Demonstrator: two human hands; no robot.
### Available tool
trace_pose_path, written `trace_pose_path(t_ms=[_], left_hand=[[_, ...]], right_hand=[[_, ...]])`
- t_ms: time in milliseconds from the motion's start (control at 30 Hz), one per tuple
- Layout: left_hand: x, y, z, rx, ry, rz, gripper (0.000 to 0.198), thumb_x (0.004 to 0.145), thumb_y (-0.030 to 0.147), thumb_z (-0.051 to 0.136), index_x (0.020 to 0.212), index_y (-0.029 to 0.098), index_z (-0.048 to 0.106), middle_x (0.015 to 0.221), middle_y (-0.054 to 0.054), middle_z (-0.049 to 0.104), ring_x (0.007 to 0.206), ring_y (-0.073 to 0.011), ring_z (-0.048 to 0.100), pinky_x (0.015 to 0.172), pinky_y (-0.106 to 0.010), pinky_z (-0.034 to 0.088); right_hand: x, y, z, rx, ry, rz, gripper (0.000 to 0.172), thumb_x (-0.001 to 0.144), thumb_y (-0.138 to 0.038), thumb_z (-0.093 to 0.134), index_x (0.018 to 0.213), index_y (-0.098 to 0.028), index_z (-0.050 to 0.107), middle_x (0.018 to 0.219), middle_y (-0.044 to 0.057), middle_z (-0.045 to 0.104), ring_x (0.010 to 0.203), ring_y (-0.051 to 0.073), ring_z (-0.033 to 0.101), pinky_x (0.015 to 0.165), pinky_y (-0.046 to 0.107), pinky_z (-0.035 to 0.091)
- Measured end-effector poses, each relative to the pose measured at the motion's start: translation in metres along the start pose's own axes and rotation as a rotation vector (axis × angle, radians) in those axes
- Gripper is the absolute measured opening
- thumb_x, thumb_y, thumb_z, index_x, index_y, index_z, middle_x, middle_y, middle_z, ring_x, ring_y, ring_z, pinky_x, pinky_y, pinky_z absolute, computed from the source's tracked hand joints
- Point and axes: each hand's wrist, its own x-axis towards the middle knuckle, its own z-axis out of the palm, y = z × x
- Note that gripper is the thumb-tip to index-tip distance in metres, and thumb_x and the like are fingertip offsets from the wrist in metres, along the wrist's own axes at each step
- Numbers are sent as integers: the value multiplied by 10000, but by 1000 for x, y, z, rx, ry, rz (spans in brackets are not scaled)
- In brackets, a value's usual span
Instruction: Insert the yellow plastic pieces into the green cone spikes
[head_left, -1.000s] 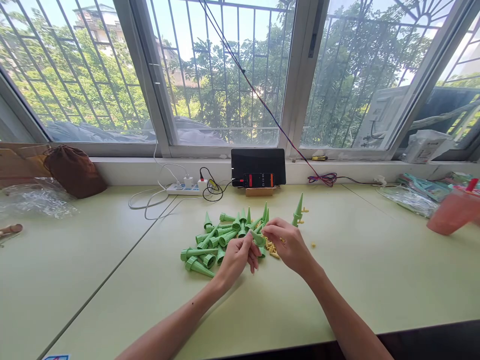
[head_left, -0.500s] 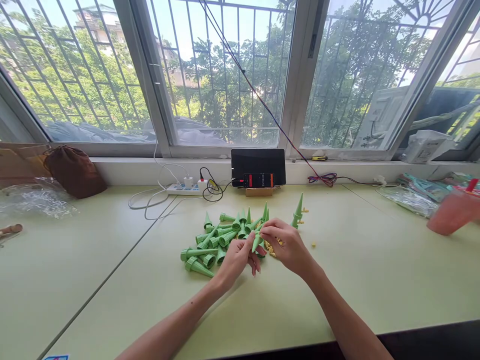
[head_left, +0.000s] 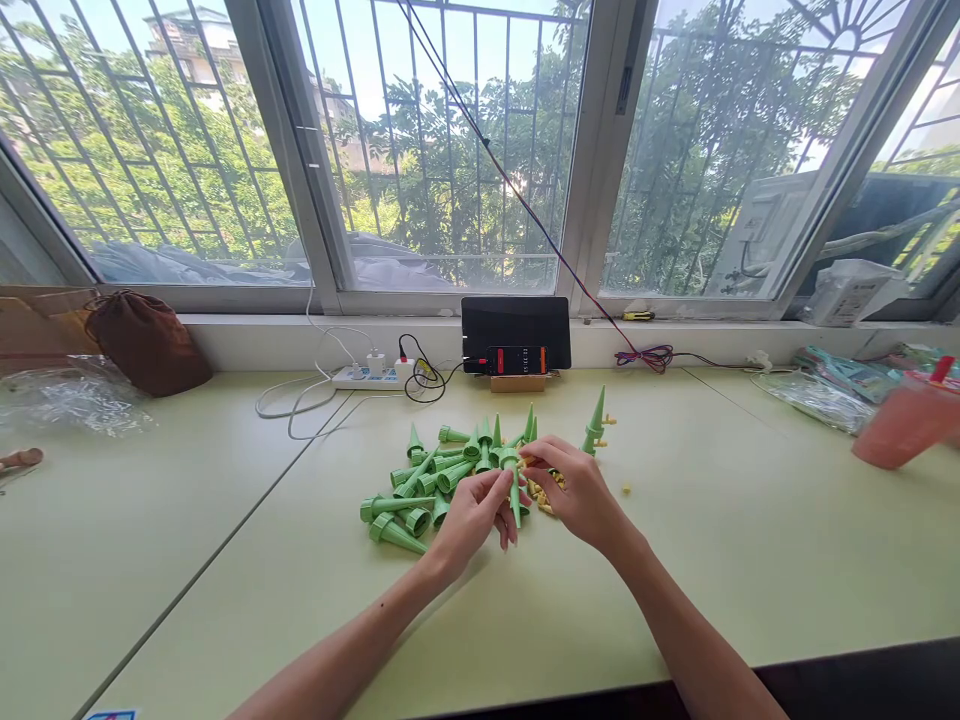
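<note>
My left hand [head_left: 471, 515] and my right hand [head_left: 576, 492] meet over a pale green table [head_left: 712, 540] and together pinch one green plastic cone [head_left: 514, 488], whose tip points down toward me. Behind the left hand lies a pile of several more green cones [head_left: 427, 478]. Small yellow pieces [head_left: 541, 496] lie under my right hand, partly hidden by its fingers. One green cone [head_left: 595, 424] stands upright just beyond the right hand, with yellow bits at its side.
A tablet with a phone [head_left: 516, 338] leans at the window sill, next to a power strip and cables [head_left: 361, 377]. A brown pouch [head_left: 147, 340] and plastic wrap [head_left: 71, 397] lie at left. A pink cup [head_left: 904, 422] and bags sit at right.
The cone held between my hands has turned from pointing sideways to pointing tip down. Both hands stayed in nearly the same place.
</note>
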Motion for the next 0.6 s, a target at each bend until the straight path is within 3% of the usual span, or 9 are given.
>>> trace_pose_path(t_ms=[233, 333, 500, 600], left_hand=[[-1, 1, -2, 109, -13, 71, 423, 908, 521, 501, 725, 147, 579, 442, 14, 546, 371, -113, 521, 403, -205, 422], [-3, 0, 0, 147, -6, 99, 380, 893, 490, 544, 706, 159, 539, 451, 32, 528, 367, -103, 508, 400, -205, 410], [-6, -5, 3, 142, -18, 145, 271, 836, 418, 650, 783, 172, 547, 517, 50, 528, 394, -98, 524, 376, -189, 378], [-7, -6, 4, 134, -28, 145, 249, 845, 404, 642, 807, 169, 572, 487, 55, 510, 393, -99, 520, 379, -188, 376]], right_hand=[[0, 3, 0, -6, -1, 22, 143, 926, -163, 510, 1008, -205, 619, 911, 53, 620, 778, 164, 621, 719, 287, 505], [-1, 2, 1, -11, 8, 31, 147, 938, -202, 498, 1023, -203, 618, 884, 48, 637, 737, 158, 607, 681, 271, 492], [-2, 0, 2, 8, -17, 90, 225, 989, -235, 378, 1062, -198, 588, 660, -13, 564, 539, 115, 505, 551, 221, 425], [-2, 0, 2, 4, -17, 97, 201, 986, -250, 391, 1014, -200, 583, 653, -20, 539, 531, 108, 478, 546, 213, 410]])
